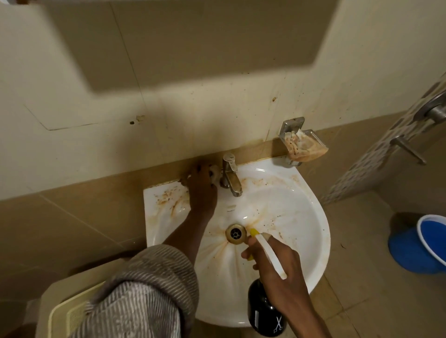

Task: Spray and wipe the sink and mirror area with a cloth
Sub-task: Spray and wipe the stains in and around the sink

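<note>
A white sink (301,217) streaked with brown stains is fixed to the tiled wall, with a metal faucet (231,175) at its back and a brass drain (236,233) in the bowl. My left hand (202,190) grips a stained cloth (214,172) at the sink's back left corner, beside the faucet. My right hand (275,265) holds a black spray bottle (265,311) with a white head and yellow nozzle over the bowl, the nozzle near the drain. The mirror's lower edge (169,2) barely shows at the top of the frame.
A clear soap dish (305,144) with brown residue hangs on the wall right of the faucet. A blue bucket (424,243) stands on the floor at right. A door with a metal handle (407,148) is at far right. A cream lid (70,311) lies at lower left.
</note>
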Motion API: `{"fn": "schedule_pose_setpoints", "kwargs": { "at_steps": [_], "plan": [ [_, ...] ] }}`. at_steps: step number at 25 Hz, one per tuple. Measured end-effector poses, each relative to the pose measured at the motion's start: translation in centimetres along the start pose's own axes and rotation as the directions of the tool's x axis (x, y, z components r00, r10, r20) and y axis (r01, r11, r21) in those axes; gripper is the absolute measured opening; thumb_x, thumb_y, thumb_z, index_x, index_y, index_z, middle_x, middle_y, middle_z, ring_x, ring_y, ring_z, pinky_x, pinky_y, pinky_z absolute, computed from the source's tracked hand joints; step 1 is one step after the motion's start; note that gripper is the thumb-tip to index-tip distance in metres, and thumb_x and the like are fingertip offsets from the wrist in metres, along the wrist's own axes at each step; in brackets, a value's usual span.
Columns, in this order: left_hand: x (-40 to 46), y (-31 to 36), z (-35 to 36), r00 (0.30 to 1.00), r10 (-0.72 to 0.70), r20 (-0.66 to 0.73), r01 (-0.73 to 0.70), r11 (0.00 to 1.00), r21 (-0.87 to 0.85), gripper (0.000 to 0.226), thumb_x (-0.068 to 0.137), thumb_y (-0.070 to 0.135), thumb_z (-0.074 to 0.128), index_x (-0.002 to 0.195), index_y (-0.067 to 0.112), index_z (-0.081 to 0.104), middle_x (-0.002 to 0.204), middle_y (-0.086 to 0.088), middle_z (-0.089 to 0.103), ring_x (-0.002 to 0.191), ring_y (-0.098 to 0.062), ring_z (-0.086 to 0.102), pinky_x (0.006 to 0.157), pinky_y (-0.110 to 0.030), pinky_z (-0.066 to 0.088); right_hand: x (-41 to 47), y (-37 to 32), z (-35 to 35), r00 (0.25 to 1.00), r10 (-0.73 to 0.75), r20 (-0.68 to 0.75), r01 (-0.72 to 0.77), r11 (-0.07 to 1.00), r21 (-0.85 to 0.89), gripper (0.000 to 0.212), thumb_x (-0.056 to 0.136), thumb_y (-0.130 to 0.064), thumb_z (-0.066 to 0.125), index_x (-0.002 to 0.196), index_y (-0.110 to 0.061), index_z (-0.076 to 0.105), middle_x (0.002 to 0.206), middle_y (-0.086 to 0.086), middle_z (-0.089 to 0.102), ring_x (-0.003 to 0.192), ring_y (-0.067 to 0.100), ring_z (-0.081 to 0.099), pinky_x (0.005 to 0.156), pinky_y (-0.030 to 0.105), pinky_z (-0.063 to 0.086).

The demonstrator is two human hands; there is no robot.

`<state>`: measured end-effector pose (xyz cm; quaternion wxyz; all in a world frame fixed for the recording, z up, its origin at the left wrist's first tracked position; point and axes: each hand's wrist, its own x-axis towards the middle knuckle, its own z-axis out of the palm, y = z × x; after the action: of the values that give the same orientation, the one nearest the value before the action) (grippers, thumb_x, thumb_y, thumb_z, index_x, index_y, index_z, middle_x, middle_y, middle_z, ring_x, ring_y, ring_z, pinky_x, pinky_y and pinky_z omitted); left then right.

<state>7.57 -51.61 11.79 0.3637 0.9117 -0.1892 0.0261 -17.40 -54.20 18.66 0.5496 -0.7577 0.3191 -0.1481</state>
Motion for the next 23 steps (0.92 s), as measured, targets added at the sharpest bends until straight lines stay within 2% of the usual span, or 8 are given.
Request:
{"fn": "schedule_pose_setpoints", "kwargs": {
  "at_steps": [2,4,8,10,14,17,21,23],
  "plan": [
    [0.0,-0.1,1.6,1.0,0.021,0.023,-0.022,0.998,0.051,0.057,0.071,-0.013,0.058,0.125,0.007,0.058,0.127,-0.019,0.055,0.118,-0.042,0.048,0.103,-0.056,0.036,-0.1,0.3,0.0,1.0,0.03,-0.009,-0.029,0.999,0.03,0.045,0.084,-0.068,0.048,0.088,-0.035,0.078,0.082,-0.011,0.081,0.083,0.009,0.076,0.079,0.048,0.061],
    [-0.6,-1.2,2.6,0.989,0.124,0.082,-0.131,0.987,0.088,0.061,0.069,-0.01,0.06,0.127,0.007,0.058,0.129,-0.018,0.056,0.125,-0.042,0.047,0.11,-0.059,0.029,-0.1,0.7,0.2,0.999,0.042,-0.018,-0.041,0.998,0.051,0.042,0.081,-0.068,0.049,0.086,-0.038,0.077,0.082,-0.008,0.081,0.081,0.011,0.076,0.079,0.049,0.061],
    [-1.2,-2.9,2.0,0.969,0.215,0.124,-0.217,0.976,0.006,0.069,0.069,-0.009,0.062,0.135,0.007,0.055,0.134,-0.015,0.058,0.133,-0.035,0.044,0.118,-0.056,0.024,0.1,0.8,1.1,0.999,0.033,-0.01,-0.032,0.999,0.04,0.037,0.083,-0.07,0.047,0.092,-0.047,0.075,0.082,-0.003,0.08,0.079,0.014,0.074,0.078,0.048,0.062],
    [-1.4,-3.6,1.0,0.954,0.248,0.166,-0.246,0.969,-0.033,0.07,0.07,-0.009,0.061,0.137,0.009,0.054,0.137,-0.011,0.057,0.136,-0.031,0.043,0.122,-0.05,0.02,0.3,0.4,1.8,1.0,0.025,0.0,-0.025,0.999,0.037,0.033,0.085,-0.068,0.048,0.092,-0.049,0.075,0.083,-0.004,0.08,0.079,0.014,0.075,0.078,0.048,0.062],
    [-1.0,-5.0,-0.6,0.895,0.37,0.249,-0.345,0.928,-0.139,0.067,0.071,-0.012,0.055,0.132,0.015,0.061,0.136,0.0,0.06,0.136,-0.016,0.043,0.122,-0.021,0.008,0.6,0.2,2.2,1.0,-0.008,0.014,0.007,0.999,0.04,0.026,0.094,-0.054,0.051,0.092,-0.045,0.076,0.086,-0.005,0.08,0.085,0.013,0.075,0.08,0.046,0.063],
    [-0.4,-6.3,-2.2,0.835,0.451,0.313,-0.409,0.892,-0.193,0.067,0.071,-0.014,0.051,0.128,0.018,0.064,0.131,0.012,0.055,0.132,-0.001,0.038,0.121,-0.021,0.007,0.4,0.2,2.1,0.999,-0.024,0.025,0.023,0.998,0.056,0.027,0.095,-0.051,0.052,0.089,-0.042,0.077,0.083,0.0,0.079,0.079,0.02,0.074,0.076,0.052,0.062],
    [0.5,-8.0,-4.1,0.747,0.553,0.368,-0.497,0.833,-0.243,0.06,0.07,-0.011,0.05,0.123,0.01,0.067,0.129,0.002,0.059,0.129,-0.002,0.04,0.118,-0.013,0.006,0.0,0.4,2.2,0.999,-0.032,0.039,0.03,0.998,0.061,0.029,0.089,-0.059,0.05,0.089,-0.046,0.076,0.085,-0.004,0.08,0.08,0.018,0.075,0.077,0.051,0.062],
    [0.7,-9.1,-5.1,0.734,0.551,0.397,-0.495,0.834,-0.244,0.055,0.07,-0.008,0.048,0.118,0.006,0.069,0.127,0.001,0.06,0.127,-0.003,0.042,0.117,-0.011,0.007,-0.1,0.3,2.4,0.998,-0.041,0.057,0.038,0.997,0.066,0.031,0.085,-0.06,0.049,0.088,-0.045,0.075,0.087,-0.006,0.08,0.082,0.017,0.075,0.078,0.052,0.062]
  ]
}}
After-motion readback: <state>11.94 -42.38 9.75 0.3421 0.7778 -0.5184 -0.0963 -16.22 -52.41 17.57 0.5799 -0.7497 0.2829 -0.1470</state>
